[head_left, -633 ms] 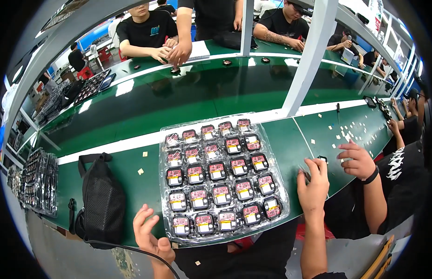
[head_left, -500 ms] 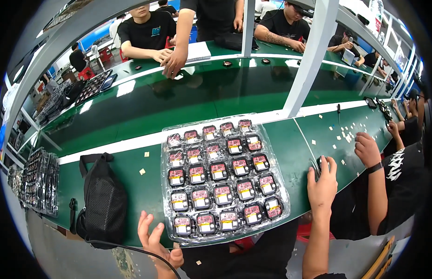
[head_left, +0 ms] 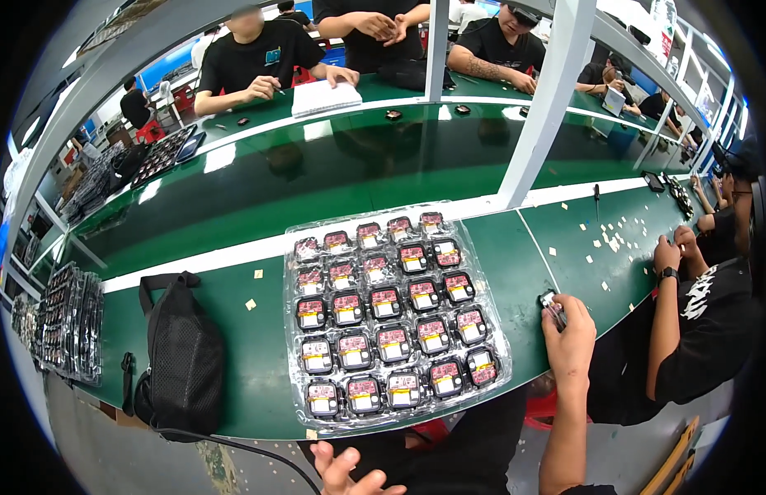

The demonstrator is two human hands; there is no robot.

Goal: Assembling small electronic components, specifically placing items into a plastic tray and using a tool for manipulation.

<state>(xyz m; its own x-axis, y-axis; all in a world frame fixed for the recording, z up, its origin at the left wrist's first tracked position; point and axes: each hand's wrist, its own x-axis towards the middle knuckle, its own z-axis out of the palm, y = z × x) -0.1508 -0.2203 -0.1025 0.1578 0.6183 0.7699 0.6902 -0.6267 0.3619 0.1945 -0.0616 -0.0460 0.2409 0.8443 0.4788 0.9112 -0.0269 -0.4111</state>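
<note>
Right-hand grip (head_left: 568, 334) is closed on a small dark rectangular component (head_left: 550, 304), held at the bench (head_left: 259, 363) edge just right of the clear plastic blister tray of black-and-red modules (head_left: 395, 318). Tray lies to the left of this grip, its long axis running away from the person. Left hand (head_left: 346, 470) hangs below the bench edge, fingers spread and empty; the right hand is closer to the tray's rows.

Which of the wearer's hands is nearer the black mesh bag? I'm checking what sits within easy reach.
Left. The left hand is open at the bottom edge, below the table, just right of the black mesh bag. The right hand holds a small dark part beyond the clear tray.
</note>
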